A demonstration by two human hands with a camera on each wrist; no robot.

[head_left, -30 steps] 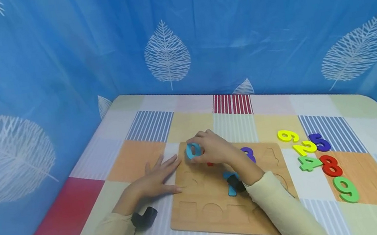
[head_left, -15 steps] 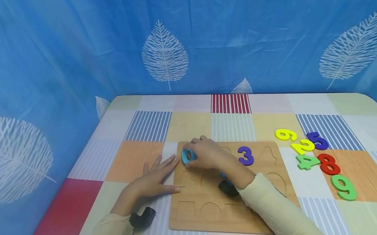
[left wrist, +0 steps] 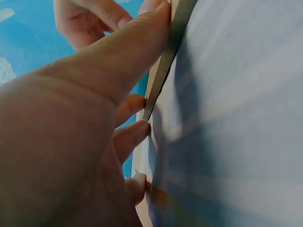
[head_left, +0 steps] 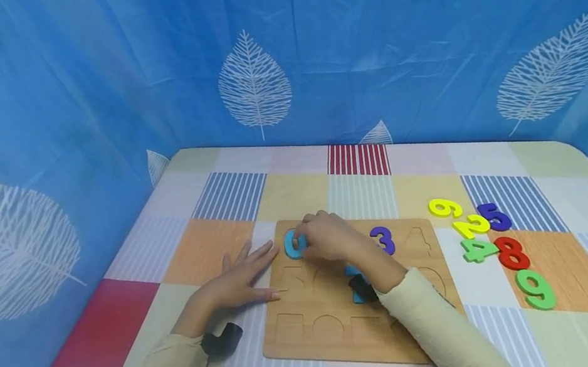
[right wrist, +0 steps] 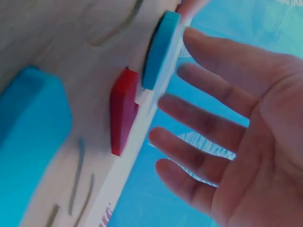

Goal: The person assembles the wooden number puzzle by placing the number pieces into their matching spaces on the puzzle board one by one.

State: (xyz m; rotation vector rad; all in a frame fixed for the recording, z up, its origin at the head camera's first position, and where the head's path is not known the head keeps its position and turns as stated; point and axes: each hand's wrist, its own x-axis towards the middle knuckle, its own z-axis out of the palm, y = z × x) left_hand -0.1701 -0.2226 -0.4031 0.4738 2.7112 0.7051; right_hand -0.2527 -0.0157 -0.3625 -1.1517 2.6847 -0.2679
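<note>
A light-blue number 0 (head_left: 292,246) lies at the upper left corner of the wooden number board (head_left: 331,357). Over its right side is my right hand (head_left: 331,238); in the right wrist view the fingers (right wrist: 203,118) are loosely spread, with a gap between them and the blue piece (right wrist: 161,49). My left hand (head_left: 237,284) rests at the board's left edge with straight fingers, its thumb (left wrist: 137,38) along the rim. A red piece (right wrist: 124,113) sits beside the 0, hidden by my right hand in the head view.
A purple 3 (head_left: 382,240) and a partly hidden blue piece (head_left: 358,296) are on the board. Right of it lie a yellow 6 (head_left: 445,208), yellow 2 (head_left: 472,225), purple 5 (head_left: 496,218), green 4 (head_left: 477,250), red 8 (head_left: 512,253) and green 9 (head_left: 535,288).
The blue 0 was held in my right fingers, moved left and down onto the board's corner, and was let go. My right hand has drawn slightly right. The left hand stayed in place.
</note>
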